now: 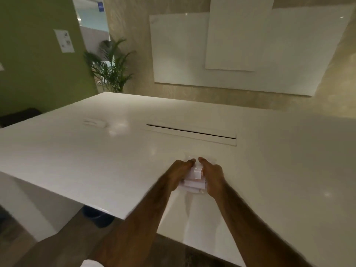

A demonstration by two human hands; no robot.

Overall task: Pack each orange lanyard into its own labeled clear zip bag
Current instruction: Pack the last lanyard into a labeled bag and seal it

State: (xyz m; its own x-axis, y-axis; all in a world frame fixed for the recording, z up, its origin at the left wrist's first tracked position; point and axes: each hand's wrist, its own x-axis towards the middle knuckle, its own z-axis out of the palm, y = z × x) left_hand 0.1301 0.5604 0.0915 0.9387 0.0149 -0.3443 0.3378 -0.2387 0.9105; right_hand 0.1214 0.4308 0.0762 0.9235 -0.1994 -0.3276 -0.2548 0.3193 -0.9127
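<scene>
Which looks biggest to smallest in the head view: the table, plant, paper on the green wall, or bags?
1. table
2. plant
3. bags and paper look about alike; the bags sit nearer the camera, so no ranking.

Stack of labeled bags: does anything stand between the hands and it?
Nothing visible does. The left hand and the right hand hold the stack of labeled bags from either side on the white table.

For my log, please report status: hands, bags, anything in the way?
Both grip the stack of zip bags: left hand, right hand. Stack sits on the white table. No orange lanyard in view; nothing in the way.
</scene>
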